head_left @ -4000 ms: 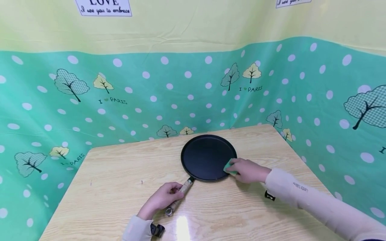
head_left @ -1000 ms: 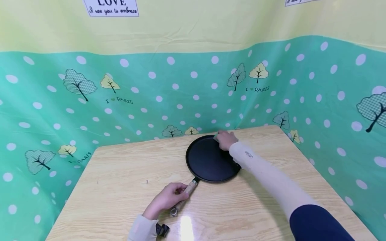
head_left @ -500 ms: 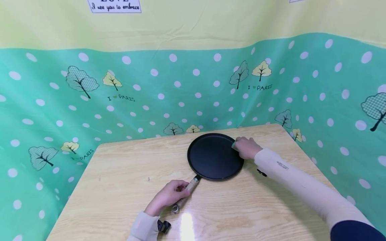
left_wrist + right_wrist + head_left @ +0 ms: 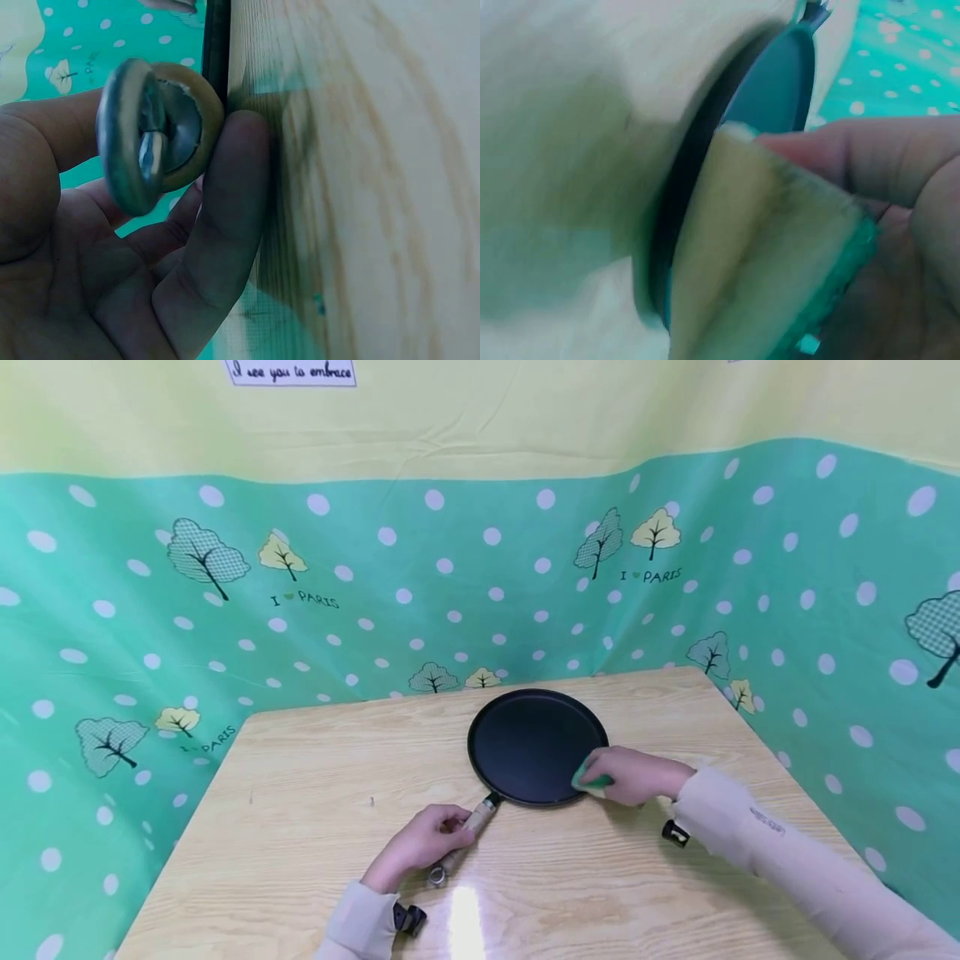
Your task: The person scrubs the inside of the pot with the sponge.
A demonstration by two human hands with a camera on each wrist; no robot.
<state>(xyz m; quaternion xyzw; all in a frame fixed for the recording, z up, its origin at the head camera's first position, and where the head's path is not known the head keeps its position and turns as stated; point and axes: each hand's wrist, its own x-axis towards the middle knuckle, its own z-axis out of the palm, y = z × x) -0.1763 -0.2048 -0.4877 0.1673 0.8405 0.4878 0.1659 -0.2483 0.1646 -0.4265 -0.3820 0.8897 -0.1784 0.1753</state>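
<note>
A flat round black pan (image 4: 536, 743) lies on the wooden table, its handle (image 4: 482, 815) slanting toward the near left. My left hand (image 4: 422, 845) holds that handle between thumb and fingers. In the left wrist view the handle's metal hanging ring (image 4: 129, 139) faces the camera. My right hand (image 4: 633, 774) pinches a sponge (image 4: 588, 779) at the pan's near right rim. Seen from the right wrist, the sponge (image 4: 757, 247) has a pale yellow body and a green scouring side, and it overlaps the pan's edge.
The light wooden table (image 4: 322, 777) reaches back to a green and yellow patterned cloth (image 4: 420, 568), which hangs behind it and along both sides. A bright light reflection lies on the tabletop near the front.
My right hand has carried the sponge along the pan's rim, from the far edge down the right side to the near right. My left hand keeps hold of the handle.
</note>
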